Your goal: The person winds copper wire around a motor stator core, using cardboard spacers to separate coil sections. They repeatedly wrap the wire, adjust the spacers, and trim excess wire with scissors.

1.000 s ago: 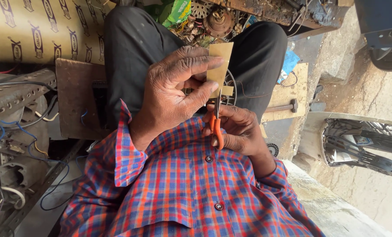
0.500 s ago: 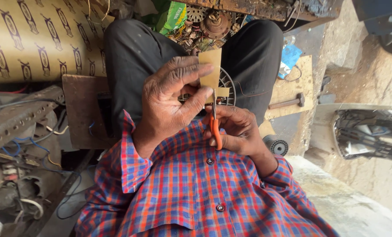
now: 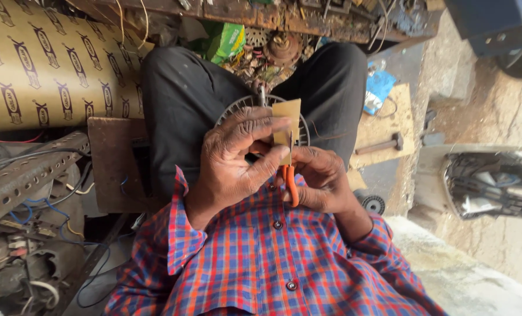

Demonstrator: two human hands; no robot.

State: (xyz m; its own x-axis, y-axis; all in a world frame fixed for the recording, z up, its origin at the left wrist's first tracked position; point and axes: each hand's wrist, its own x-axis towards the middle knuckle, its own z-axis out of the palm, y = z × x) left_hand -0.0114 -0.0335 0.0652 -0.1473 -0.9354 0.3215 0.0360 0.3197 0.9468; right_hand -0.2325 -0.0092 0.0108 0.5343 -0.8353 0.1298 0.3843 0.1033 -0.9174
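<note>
Holding the tan card strip [image 3: 286, 126] up over our lap, our left hand [image 3: 237, 158] pinches its side tight. It stands up tall. Just below, our right hand [image 3: 319, 178] squeezes the orange scissors [image 3: 290, 181], blades pointing up into the strip's bottom edge.

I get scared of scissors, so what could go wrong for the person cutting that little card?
The left hand pinches the tan card right beside the orange-handled scissors that the right hand works, so a slip might nick a finger. The cut could also wander, since the card is held in the air, unsupported.
</note>
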